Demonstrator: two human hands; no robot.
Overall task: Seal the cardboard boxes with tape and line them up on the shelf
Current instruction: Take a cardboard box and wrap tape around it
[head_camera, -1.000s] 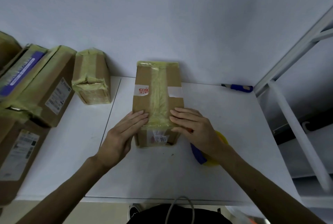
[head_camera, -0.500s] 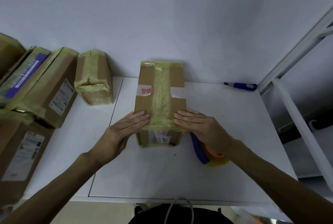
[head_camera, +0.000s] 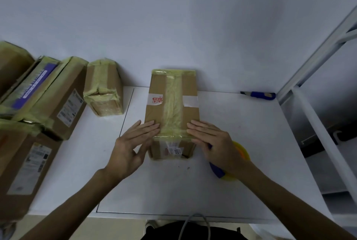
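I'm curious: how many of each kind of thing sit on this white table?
Cardboard boxes: 5 clear, the middle box, the small box and 3 in the left pile; overlap may hide another.
Tape roll: 1
Blue knife: 1
Total: 7

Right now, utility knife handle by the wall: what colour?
Blue; the utility knife shows best in head view.

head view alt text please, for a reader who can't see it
Left hand and right hand press flat on the near end of a taped cardboard box on a white table. Other taped boxes stand at left.
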